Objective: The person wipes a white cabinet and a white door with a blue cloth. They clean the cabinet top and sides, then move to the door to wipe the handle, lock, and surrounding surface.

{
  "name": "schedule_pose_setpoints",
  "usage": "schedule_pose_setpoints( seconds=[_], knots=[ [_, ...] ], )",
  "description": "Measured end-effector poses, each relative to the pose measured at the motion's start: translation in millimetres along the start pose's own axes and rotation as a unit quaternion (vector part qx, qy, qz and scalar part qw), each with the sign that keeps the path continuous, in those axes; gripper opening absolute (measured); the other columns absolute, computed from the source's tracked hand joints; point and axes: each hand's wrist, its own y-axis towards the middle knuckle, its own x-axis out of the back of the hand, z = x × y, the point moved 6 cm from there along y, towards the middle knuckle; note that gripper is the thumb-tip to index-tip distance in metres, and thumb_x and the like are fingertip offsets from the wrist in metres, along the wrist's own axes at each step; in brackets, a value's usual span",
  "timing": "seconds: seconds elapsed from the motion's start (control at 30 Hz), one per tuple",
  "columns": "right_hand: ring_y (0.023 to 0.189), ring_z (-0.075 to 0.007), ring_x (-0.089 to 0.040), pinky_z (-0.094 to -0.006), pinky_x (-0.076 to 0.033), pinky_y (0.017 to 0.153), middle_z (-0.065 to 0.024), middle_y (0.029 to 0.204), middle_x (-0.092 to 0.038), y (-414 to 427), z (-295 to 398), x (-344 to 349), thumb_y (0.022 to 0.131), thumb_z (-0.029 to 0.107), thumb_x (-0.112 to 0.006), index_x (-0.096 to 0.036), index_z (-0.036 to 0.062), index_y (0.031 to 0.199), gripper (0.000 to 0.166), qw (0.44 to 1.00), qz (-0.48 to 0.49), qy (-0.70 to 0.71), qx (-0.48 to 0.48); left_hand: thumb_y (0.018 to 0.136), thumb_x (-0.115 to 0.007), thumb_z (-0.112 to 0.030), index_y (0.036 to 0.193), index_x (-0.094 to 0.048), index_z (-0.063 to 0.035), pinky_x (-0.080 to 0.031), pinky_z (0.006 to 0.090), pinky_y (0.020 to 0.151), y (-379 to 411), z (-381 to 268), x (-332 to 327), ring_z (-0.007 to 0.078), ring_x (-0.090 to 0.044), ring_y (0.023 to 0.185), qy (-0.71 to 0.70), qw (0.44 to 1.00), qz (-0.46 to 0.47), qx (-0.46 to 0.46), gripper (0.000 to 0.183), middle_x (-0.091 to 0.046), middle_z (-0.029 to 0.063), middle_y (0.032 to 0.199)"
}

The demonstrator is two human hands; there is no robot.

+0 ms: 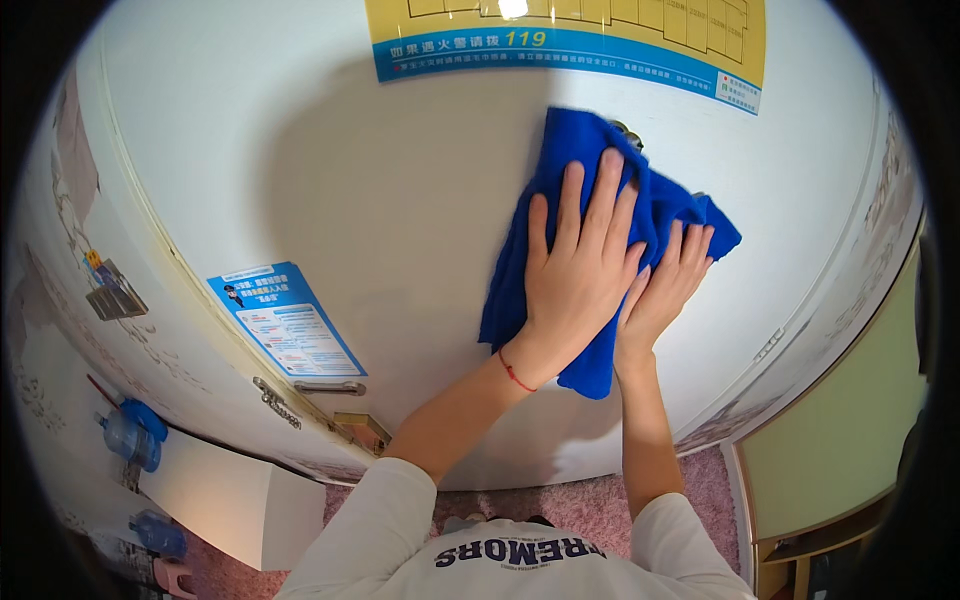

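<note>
A blue cloth [517, 277] is spread against a white door [420, 187], right of its middle. My left hand [581, 262], with a red string at the wrist, lies over the cloth with fingers spread. Beside it on the right, my right hand [667, 285] presses on the cloth's lower right part, its fingertips partly in the folds. A small metal fitting [628, 135] shows behind the cloth's top edge. Above is a yellow and blue printed notice [562, 56].
Left on the door are a blue and white poster [289, 322] and a metal handle [330, 388]. A white cabinet [225, 495] and blue water bottles [131, 442] stand lower left. Pink carpet [592, 502] lies below; a green-panelled cabinet [832, 420] is at right.
</note>
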Motion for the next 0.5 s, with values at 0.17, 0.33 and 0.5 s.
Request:
schedule_pose_setpoints(
  seconds=[0.17, 0.33, 0.5],
  knots=[
    [0.146, -0.0427, -0.022, -0.0594, -0.012, 0.116, -0.0223, 0.156, -0.03, -5, -2, 2, 0.098, 0.016, -0.041, -0.042, 0.0025, 0.144, 0.048, 1.0, 0.006, 0.006, -0.006, 0.078, -0.07, -0.04, 0.133, -0.056, -0.0025, -0.026, 0.0675, 0.103, -2, 4, -5, 0.0517, -0.032, 0.137, -0.036, 0.999, -0.018, 0.032, 0.068, -0.034, 0.0194, 0.155],
    [0.146, -0.0416, -0.023, -0.0585, -0.013, 0.116, -0.0215, 0.156, -0.031, 7, 2, -1, 0.099, 0.019, -0.042, -0.042, 0.0024, 0.144, 0.048, 1.0, -0.007, -0.001, -0.025, 0.078, -0.069, -0.041, 0.136, -0.053, -0.0028, -0.023, 0.07, 0.103, 22, 6, 0, 0.0517, -0.026, 0.14, -0.015, 0.999, -0.025, 0.013, 0.071, -0.032, 0.016, 0.157],
    [0.146, -0.0437, -0.023, -0.0596, -0.014, 0.115, -0.0232, 0.154, -0.031, -13, -3, -2, 0.099, 0.019, -0.04, -0.043, 0.0005, 0.143, 0.048, 1.0, -0.012, -0.017, -0.02, 0.086, -0.06, -0.041, 0.133, -0.058, -0.0112, -0.02, 0.0729, 0.101, -14, 1, -10, 0.0498, -0.032, 0.136, 0.009, 0.999, 0.033, -0.007, 0.056, -0.033, 0.0114, 0.157]
  ],
)
